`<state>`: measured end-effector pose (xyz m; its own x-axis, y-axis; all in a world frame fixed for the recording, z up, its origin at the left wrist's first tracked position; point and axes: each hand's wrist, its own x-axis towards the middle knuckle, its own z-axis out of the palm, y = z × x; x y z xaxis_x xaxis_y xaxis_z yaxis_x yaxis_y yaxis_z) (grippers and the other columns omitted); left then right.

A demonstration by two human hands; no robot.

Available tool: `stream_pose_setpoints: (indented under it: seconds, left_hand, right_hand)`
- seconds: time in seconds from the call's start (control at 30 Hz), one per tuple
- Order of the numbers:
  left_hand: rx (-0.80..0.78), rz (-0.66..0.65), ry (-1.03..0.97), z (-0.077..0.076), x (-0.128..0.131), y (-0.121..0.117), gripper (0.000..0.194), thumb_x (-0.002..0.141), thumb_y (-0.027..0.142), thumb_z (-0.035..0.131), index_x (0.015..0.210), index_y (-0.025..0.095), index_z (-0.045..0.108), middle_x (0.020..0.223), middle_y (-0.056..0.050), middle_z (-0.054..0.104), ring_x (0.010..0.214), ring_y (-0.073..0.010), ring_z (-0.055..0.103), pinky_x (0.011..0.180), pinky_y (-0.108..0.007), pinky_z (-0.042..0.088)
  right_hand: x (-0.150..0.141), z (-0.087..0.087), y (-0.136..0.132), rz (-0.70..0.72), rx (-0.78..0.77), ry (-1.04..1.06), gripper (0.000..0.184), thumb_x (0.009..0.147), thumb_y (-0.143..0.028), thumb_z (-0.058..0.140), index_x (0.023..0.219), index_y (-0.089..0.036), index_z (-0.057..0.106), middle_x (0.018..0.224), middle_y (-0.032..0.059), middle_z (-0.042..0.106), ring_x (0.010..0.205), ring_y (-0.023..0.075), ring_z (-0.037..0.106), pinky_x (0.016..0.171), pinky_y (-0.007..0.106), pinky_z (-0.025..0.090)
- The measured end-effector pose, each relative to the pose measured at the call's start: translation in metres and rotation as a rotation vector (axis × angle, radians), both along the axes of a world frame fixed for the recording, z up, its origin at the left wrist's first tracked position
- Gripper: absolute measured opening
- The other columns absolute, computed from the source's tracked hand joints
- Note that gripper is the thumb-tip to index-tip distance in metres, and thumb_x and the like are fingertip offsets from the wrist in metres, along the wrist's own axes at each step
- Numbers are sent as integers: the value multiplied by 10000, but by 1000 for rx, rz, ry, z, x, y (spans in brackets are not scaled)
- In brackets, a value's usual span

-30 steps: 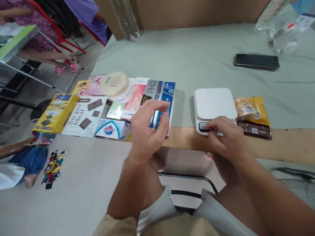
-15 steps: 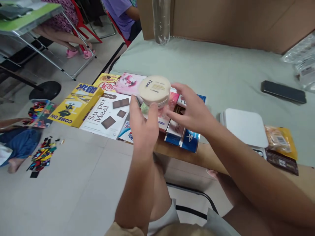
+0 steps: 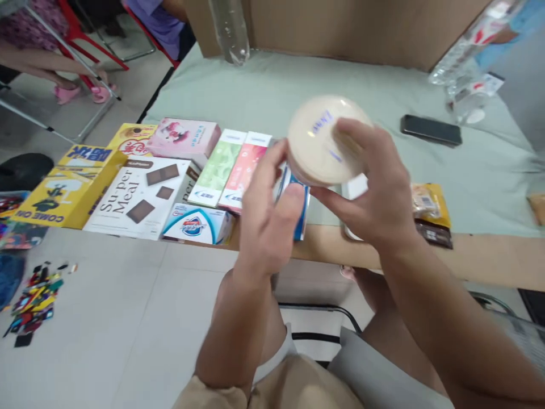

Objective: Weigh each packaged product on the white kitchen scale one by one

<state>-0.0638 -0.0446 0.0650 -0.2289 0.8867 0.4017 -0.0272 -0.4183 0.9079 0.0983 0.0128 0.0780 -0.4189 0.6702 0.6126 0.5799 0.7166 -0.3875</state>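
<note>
A round cream-coloured jar is held tilted above the table, its broad face with blurred blue marks turned towards me. My right hand grips it from the right, fingers over that face and thumb below. At the jar's left edge, my left hand has its curled fingertips against the rim, its thumb low beside it. Behind my right hand a white kitchen scale is mostly hidden. A blue box shows partly behind my left thumb. Left of it lie a pink-and-white box and a green-and-white box.
Along the table's left stand a soap box, a white Su-per Meal box, a yellow box and a pink box. On the right are snack packets and a phone. A clear bottle stands behind.
My hands moved from the scale and beside the boxes onto the Dove jar. The jar is now lifted off the boxes, carried right and turned, so its printed lid no longer shows.
</note>
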Motion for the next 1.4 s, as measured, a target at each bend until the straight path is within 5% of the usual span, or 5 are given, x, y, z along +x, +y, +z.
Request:
stream_pose_setpoints:
  seconds: [0.27, 0.57, 0.73, 0.9, 1.4]
  left_hand:
    - [-180, -275, 85, -25, 124, 35, 632, 934, 699, 544, 1371, 244, 586, 1502, -122, 578, 1503, -350, 449, 1252, -506, 380]
    - [-249, -191, 165, -53, 133, 71, 763, 834, 764, 655, 1396, 260, 544, 1517, -140, 581, 1442, -333, 557, 1222, -478, 450]
    - [-220, -97, 333, -63, 130, 76, 916, 796, 715, 755, 1545, 325, 402, 1660, -127, 428, 1572, -341, 404, 1308, -523, 323]
    - [-204, -57, 533, -57, 134, 82, 946, 741, 557, 865, 1539, 273, 443, 1611, -150, 467, 1510, -364, 463, 1288, -546, 349]
    - [-276, 242, 911, 7, 177, 110, 844, 589, 466, 943, 1328, 219, 619, 1414, -170, 634, 1363, -451, 582, 1226, -680, 405]
  right_hand:
    - [121, -60, -11, -400, -122, -13, 637, 825, -365, 760, 1425, -270, 568, 1420, 161, 630, 1257, 366, 652, 1040, 586, 568]
    - [131, -62, 21, -296, -418, 51, 792, 787, -335, 799, 1525, -300, 513, 1609, 176, 495, 1426, 405, 554, 1063, 594, 558]
    - [139, -60, 19, -247, -230, 174, 569, 864, -245, 607, 1432, -241, 565, 1624, 169, 483, 1485, 329, 504, 1189, 541, 475]
    - [167, -63, 10, -357, 59, 360, 337, 910, -130, 471, 1189, -220, 638, 1323, 145, 701, 1318, 259, 642, 1138, 465, 525]
    - [259, -72, 21, -719, 30, 711, 273, 882, -167, 430, 1058, -245, 624, 1078, 109, 727, 1169, 255, 679, 1081, 475, 547]
